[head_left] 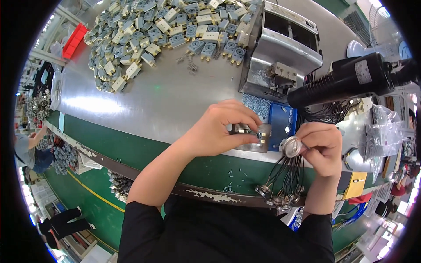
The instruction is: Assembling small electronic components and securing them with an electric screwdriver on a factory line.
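Note:
My left hand (226, 127) is curled over a metal fixture (264, 141) near the table's front edge. Its thumb and fingertips close around a small part there, mostly hidden by the fingers. To the right, my right hand (323, 147) pinches a round silver metal disc (291, 147) between thumb and fingers. Beneath that disc, black wires (287, 172) hang over the table edge, with several similar metal discs (280, 200) at their lower ends. A blue tray (281, 120) lies between the hands, and small screws (257, 106) are heaped beside it.
Many grey-and-white switch-like units (175, 30) are piled at the back, with loose springs (192, 66) nearby. A metal screw feeder (283, 52) stands behind the fixture. A black electric screwdriver (340, 82) hangs above my right hand. A red bin (75, 40) sits far left.

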### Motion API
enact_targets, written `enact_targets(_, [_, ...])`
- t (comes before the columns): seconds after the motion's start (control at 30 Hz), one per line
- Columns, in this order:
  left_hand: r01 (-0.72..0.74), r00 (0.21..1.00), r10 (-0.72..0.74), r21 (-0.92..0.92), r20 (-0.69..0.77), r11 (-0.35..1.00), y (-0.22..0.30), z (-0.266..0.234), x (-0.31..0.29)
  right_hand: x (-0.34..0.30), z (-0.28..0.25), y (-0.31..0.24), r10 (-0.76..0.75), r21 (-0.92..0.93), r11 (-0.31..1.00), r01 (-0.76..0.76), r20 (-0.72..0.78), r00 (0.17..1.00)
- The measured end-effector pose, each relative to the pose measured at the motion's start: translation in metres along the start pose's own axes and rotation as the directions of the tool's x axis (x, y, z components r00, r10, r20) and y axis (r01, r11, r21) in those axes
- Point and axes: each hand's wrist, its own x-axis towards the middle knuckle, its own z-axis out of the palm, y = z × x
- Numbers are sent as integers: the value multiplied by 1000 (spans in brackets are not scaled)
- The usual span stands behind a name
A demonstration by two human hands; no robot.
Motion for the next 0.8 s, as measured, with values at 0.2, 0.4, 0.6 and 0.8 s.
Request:
enact_targets(0.2, [-15,999,10,137,33,990,-4,9,1,-2,-3,0,25,-34,999,-26,-54,998])
enact_targets(0.4, [37,999,-37,78,5,996,-7,10,0,0,0,1,-47,108,993,44,24,999])
enact_targets(0.6, [35,998,-41,130,44,991,1,4,-1,-1,8,0,83,253,964,-85,18,996])
enact_targets(0.8, [-210,970,214,42,-115,977,8,4,-3,4,34,2,338,293,904,-310,-48,940])
